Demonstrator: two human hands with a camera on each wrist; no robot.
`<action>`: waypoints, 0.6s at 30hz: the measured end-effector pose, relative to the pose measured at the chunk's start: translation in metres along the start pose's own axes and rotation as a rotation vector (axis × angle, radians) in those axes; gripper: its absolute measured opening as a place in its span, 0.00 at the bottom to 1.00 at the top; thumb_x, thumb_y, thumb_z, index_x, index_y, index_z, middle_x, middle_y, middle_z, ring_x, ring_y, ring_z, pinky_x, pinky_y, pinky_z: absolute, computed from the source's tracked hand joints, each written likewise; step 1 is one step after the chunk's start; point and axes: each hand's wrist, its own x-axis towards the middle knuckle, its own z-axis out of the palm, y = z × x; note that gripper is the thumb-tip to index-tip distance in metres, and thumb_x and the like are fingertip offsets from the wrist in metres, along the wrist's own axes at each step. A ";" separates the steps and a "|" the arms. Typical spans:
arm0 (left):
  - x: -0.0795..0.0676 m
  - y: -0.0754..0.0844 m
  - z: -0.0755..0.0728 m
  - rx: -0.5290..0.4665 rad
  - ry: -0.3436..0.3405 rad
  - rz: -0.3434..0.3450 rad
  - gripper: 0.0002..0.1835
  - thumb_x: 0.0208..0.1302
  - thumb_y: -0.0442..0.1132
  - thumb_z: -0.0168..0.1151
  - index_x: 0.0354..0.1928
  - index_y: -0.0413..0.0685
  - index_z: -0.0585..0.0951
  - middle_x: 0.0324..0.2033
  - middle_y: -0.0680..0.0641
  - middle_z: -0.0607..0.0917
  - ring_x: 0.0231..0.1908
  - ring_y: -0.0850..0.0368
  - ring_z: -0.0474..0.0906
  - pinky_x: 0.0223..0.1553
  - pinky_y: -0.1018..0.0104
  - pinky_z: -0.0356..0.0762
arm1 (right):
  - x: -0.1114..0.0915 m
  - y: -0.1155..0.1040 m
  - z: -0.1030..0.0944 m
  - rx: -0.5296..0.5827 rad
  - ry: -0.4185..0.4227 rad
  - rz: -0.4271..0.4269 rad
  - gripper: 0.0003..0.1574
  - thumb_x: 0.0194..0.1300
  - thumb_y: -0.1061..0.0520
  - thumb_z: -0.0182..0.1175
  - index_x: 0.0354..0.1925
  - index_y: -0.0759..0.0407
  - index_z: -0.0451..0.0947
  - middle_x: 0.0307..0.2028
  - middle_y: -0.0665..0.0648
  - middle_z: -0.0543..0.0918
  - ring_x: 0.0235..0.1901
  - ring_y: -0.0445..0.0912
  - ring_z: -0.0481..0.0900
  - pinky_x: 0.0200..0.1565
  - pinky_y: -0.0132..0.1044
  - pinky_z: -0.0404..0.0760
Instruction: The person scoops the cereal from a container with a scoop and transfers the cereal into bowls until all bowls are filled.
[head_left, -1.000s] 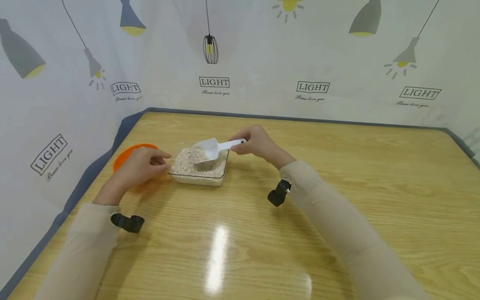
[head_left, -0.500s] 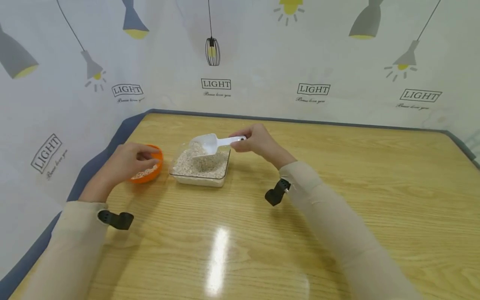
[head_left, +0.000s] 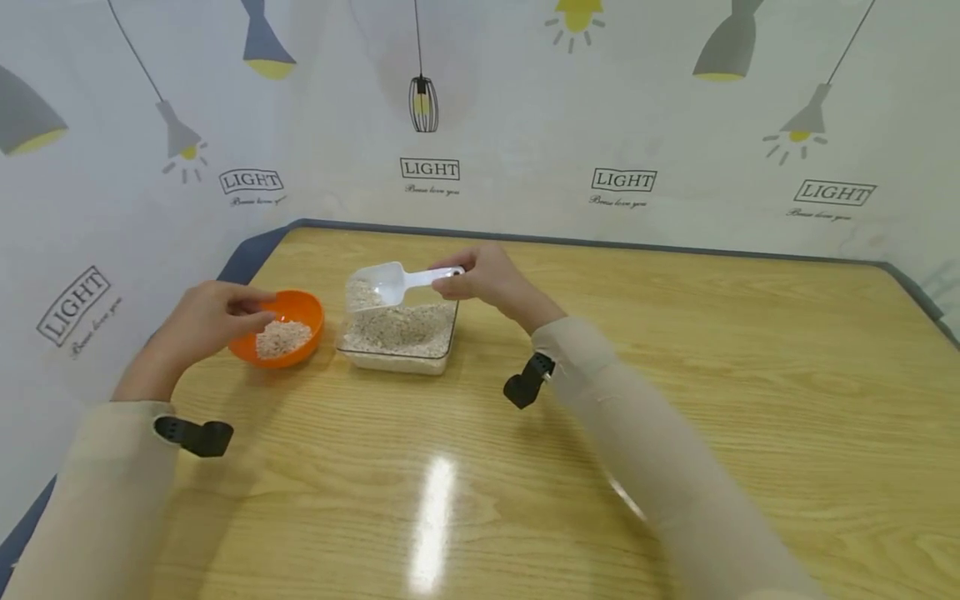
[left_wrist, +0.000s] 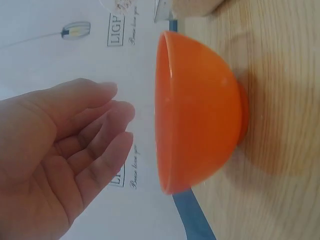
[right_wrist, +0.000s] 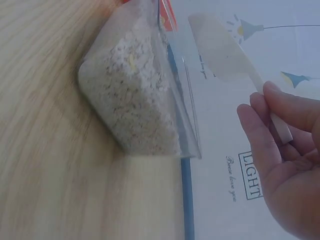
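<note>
Head view has a person's two hands working over a wooden table [head_left: 525, 517]. The right hand [head_left: 487, 279] grips the handle of a white scoop [head_left: 388, 283], its thumb and fingers pinched around the end. The scoop hangs above the left part of a clear box [head_left: 393, 364], its mouth pointing left, with a heap of pale flakes [head_left: 363, 293] in it. More of the same flakes fill the box, with a hollow in the surface below the scoop. Right wrist view shows the scoop lifted apart from the box. Just left of the box, without touching it, an orange bowl [head_left: 302, 305] stands upright on the table, with some flakes lying in the bottom. The left hand [head_left: 202, 321] is at the bowl's left side, its fingers loosely bent and holding nothing; left wrist view shows the fingertips near the rim but apart from it. Both arms wear light sleeves [head_left: 120, 483], with a black device [head_left: 197, 435] at each wrist. Behind the table hangs a pale sheet [head_left: 517, 92] printed with lamps and the word LIGHT.
</note>
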 end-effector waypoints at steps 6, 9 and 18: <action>-0.004 -0.012 -0.006 0.020 0.013 -0.039 0.24 0.62 0.41 0.58 0.53 0.28 0.74 0.39 0.33 0.80 0.38 0.42 0.75 0.36 0.54 0.75 | 0.005 -0.007 0.012 0.002 -0.039 -0.052 0.17 0.54 0.66 0.65 0.45 0.69 0.80 0.36 0.65 0.81 0.34 0.49 0.82 0.40 0.38 0.79; -0.005 -0.017 -0.008 0.019 0.033 -0.063 0.24 0.62 0.41 0.58 0.54 0.27 0.73 0.40 0.32 0.79 0.39 0.41 0.76 0.38 0.50 0.75 | 0.009 -0.009 0.018 0.011 -0.054 -0.074 0.17 0.54 0.66 0.65 0.45 0.69 0.80 0.36 0.65 0.80 0.33 0.49 0.82 0.41 0.40 0.79; -0.008 -0.037 -0.005 0.001 0.063 -0.145 0.24 0.62 0.40 0.58 0.53 0.25 0.72 0.42 0.30 0.78 0.41 0.37 0.74 0.42 0.45 0.73 | 0.021 -0.011 0.039 0.021 -0.036 -0.051 0.17 0.52 0.68 0.65 0.44 0.70 0.80 0.33 0.64 0.81 0.39 0.58 0.81 0.40 0.40 0.80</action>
